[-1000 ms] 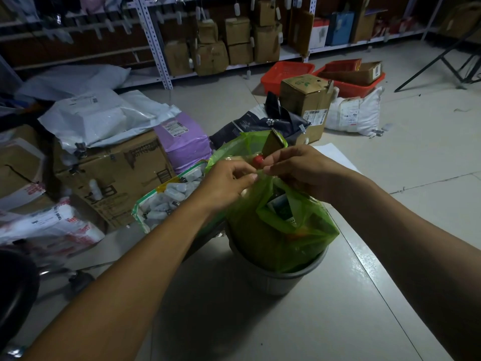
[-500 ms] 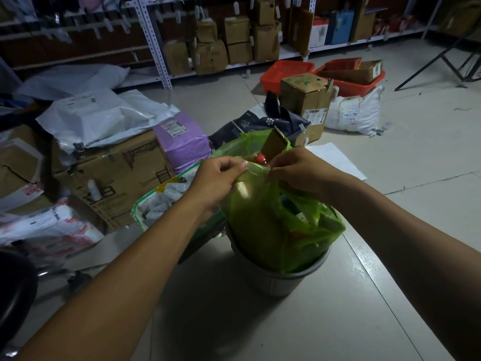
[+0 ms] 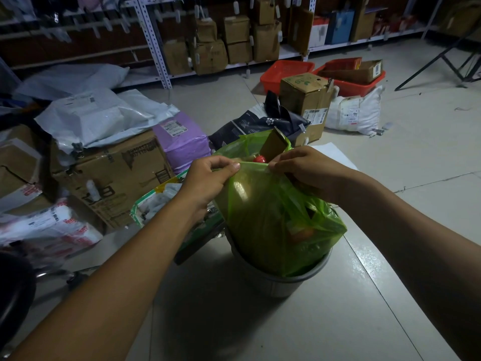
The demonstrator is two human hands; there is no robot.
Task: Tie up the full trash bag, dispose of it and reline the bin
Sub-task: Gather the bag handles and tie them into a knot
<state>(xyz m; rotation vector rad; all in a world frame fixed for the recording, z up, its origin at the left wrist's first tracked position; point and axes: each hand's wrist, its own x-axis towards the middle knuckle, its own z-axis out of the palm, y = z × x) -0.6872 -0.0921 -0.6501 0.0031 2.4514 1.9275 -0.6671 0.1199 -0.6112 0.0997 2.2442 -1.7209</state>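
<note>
Both hands pinch the near rim of the green trash bag (image 3: 270,220), stretching it taut between them above the bin (image 3: 281,280).

Left hand (image 3: 208,181) has thumb and curled fingers clamped on the plastic edge at one end; right hand (image 3: 307,170) grips the same edge at the other end, fingers folded over it. The bag is full, bulging, and sits in the grey bin on the pale tiled floor (image 3: 325,321). A brown piece of cardboard (image 3: 274,145) and a small red object (image 3: 259,159) stick up from the open mouth between the hands. Behind the bin lie a large cardboard box (image 3: 114,178), a purple parcel (image 3: 182,139), white mailer bags (image 3: 99,115), a dark pouch (image 3: 260,123) and red baskets (image 3: 286,71), with metal shelves (image 3: 153,48) of boxes along the wall.
</note>
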